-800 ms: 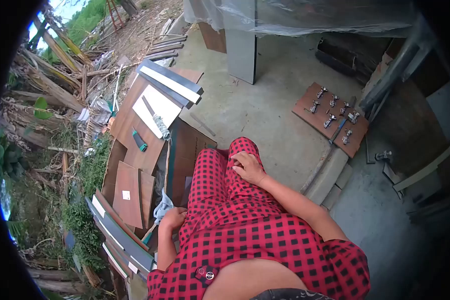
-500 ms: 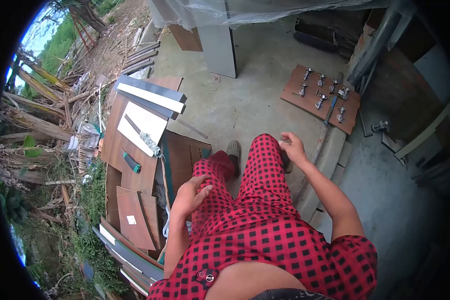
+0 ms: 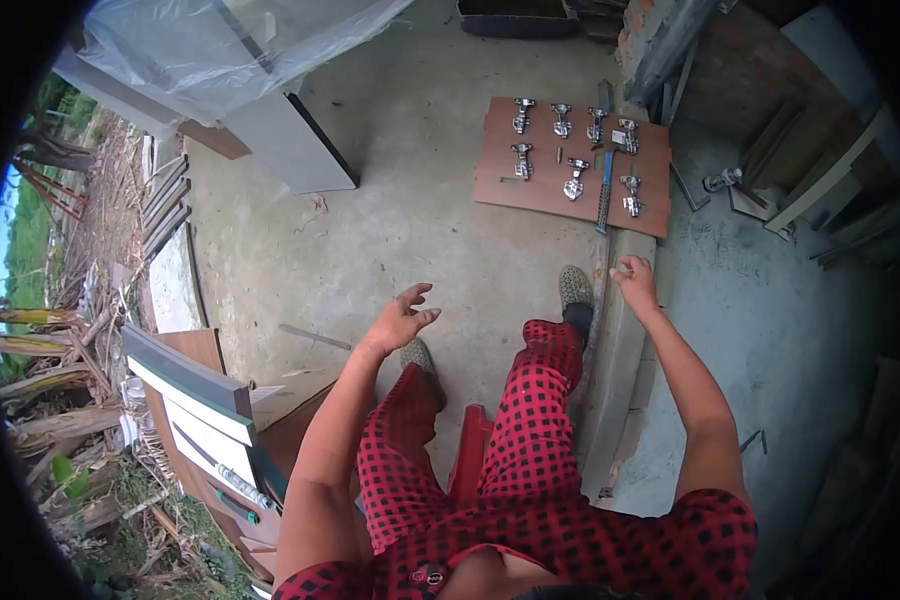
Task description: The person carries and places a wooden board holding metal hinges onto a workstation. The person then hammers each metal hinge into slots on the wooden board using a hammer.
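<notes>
My left hand (image 3: 407, 318) hangs in the air above the concrete floor with fingers spread and nothing in it. My right hand (image 3: 634, 282) is over the concrete ledge, its fingers loosely bent and apart, with nothing visible in them. Ahead of it lies a brown wooden board (image 3: 494, 170). Several metal cabinet hinges, among them one at the front (image 3: 575, 180) and one at the right (image 3: 631, 196), are spread out on this board. A hammer (image 3: 605, 190) with a blue handle lies across the board, its grip end reaching past the near edge.
At my left, panels (image 3: 195, 400) are stacked with a green-handled tool (image 3: 235, 504) on them. A grey panel (image 3: 280, 145) stands under plastic sheeting (image 3: 200, 60). A red plastic seat (image 3: 472, 450) shows between my legs. The concrete ledge (image 3: 620, 370) runs along my right.
The view has shifted, bringing the hinge board nearer the middle and the panel stack lower left. My left hand has moved forward from beside my thigh. The red seat has come into view.
</notes>
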The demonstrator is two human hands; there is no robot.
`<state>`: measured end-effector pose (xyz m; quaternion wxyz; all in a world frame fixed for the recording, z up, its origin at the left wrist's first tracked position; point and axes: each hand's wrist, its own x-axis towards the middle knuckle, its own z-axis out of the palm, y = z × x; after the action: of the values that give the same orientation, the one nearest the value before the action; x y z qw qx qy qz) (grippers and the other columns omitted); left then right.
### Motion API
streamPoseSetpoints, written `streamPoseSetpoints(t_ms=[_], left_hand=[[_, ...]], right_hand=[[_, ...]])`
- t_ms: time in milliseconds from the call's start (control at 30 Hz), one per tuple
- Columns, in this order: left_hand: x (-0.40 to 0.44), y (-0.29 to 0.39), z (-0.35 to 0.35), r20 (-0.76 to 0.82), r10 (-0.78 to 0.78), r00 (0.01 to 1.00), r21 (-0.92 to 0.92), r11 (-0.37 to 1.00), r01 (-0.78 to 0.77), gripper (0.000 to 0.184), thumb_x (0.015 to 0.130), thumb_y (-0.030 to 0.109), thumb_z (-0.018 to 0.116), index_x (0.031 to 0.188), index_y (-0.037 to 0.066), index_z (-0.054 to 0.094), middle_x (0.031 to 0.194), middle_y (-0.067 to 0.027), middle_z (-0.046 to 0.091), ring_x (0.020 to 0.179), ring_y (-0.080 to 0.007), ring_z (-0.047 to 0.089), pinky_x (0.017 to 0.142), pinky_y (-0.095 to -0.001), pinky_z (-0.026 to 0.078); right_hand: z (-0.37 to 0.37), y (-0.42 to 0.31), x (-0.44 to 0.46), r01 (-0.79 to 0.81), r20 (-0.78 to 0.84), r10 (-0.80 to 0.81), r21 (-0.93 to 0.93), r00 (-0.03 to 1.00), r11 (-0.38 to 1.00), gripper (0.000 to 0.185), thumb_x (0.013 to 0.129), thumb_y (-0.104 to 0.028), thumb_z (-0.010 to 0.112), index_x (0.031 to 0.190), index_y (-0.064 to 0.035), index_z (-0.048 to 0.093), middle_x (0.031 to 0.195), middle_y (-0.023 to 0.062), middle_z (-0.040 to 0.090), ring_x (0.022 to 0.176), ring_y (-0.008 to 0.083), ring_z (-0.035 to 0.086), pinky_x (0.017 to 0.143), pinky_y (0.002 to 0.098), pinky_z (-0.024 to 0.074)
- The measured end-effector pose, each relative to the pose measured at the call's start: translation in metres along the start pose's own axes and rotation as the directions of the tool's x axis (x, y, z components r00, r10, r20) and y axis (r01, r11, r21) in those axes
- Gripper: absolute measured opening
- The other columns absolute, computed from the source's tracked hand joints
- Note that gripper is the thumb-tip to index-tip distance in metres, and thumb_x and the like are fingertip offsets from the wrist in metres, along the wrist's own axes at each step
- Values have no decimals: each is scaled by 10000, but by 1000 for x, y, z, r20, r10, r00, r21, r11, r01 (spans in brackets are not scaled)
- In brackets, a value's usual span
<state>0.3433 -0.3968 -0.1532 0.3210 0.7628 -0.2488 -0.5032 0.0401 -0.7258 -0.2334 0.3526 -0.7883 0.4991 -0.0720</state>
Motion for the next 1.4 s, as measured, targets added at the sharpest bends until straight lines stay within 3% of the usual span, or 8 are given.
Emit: streamPoseSetpoints(t_ms=[233,300,567,667,833,900,1067,1400], left_hand=[[218,-30,-45,-40,-178,983,-50,983,176,691,826,326,668,1402,74,381,1288,-263,514,1195,-319,514,988,-386,412],[268,-40,-38,-25,-208,978,-71,976,206,698,844,315,631,1441,118,327,1228,-143,580,1127,-254,522,799,-397,462],[411,-40,13,59,-249,967,-209,944,256,839,825,300,632,1497,118,163,1477,-231,294,1344,-313,345,1011,-472,336],[435,-37,29,-44,-278,960,-233,937,260,847,827,224,639,1475,-3,143,1457,-283,294,1343,-335,344,1080,-387,295],[472,-53,40,-33,-233,972,-323,923,211,939,766,367,694,1475,40,174,1446,-188,358,1327,-308,352,1011,-495,309],[473,-45,41,-73,-255,964,-352,911,215,881,776,300,691,1437,-25,208,1390,-211,406,1277,-299,406,1033,-433,317],[484,-43,47,-171,-310,935,-379,897,228,817,761,270,725,1350,-103,301,1269,-218,503,1175,-279,497,1026,-372,357],[502,-37,24,-181,-513,839,-349,831,433,1050,741,683,603,1335,-150,370,1338,-279,454,1238,-327,464,1046,-386,339]], right_hand=[[8,94,135,-285,-113,278,-54,954,957,608,756,-286,726,1235,19,507,1183,210,493,1100,326,524,946,381,427],[2,115,154,-408,-126,404,-9,906,913,701,759,-323,729,1313,2,450,1280,238,455,1209,367,453,1018,401,376],[10,200,224,-572,-13,586,202,810,795,1005,792,-510,671,1459,47,167,1489,223,263,1383,297,270,1113,379,236],[17,194,248,-560,-4,581,258,814,787,1019,783,-538,670,1436,81,192,1457,210,321,1350,291,321,1103,378,252],[23,233,277,-583,-107,652,357,750,729,883,774,-508,702,1359,51,349,1341,165,456,1248,268,430,1070,389,308],[25,231,284,-528,-153,642,444,751,724,807,778,-482,713,1327,25,409,1296,150,497,1210,259,463,1052,396,337],[15,229,291,-474,108,601,729,792,494,612,832,-375,697,1301,-53,472,1272,87,532,1183,225,498,1003,394,407],[19,223,265,-452,213,742,882,635,134,494,868,-324,658,1260,-56,525,1283,71,541,1176,228,504,1021,400,388]])
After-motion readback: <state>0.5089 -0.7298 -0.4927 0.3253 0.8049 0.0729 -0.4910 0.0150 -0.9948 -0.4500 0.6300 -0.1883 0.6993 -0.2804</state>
